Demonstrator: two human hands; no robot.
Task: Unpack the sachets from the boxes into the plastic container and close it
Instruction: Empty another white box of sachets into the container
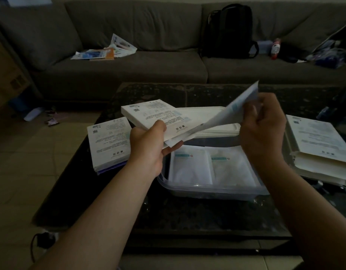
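While left hand (147, 145) grips the flat white printed cardboard box (154, 114) above the clear plastic container (207, 189) | right hand (263, 131) pinches white paper sachets (234, 112) half out | pull straight, keep box steady

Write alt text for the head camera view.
A person's left hand holds a white box while the right hand grips sachets sticking out of its end, above an open plastic container with two sachets lying side by side inside. More boxes lie on the dark table either side.
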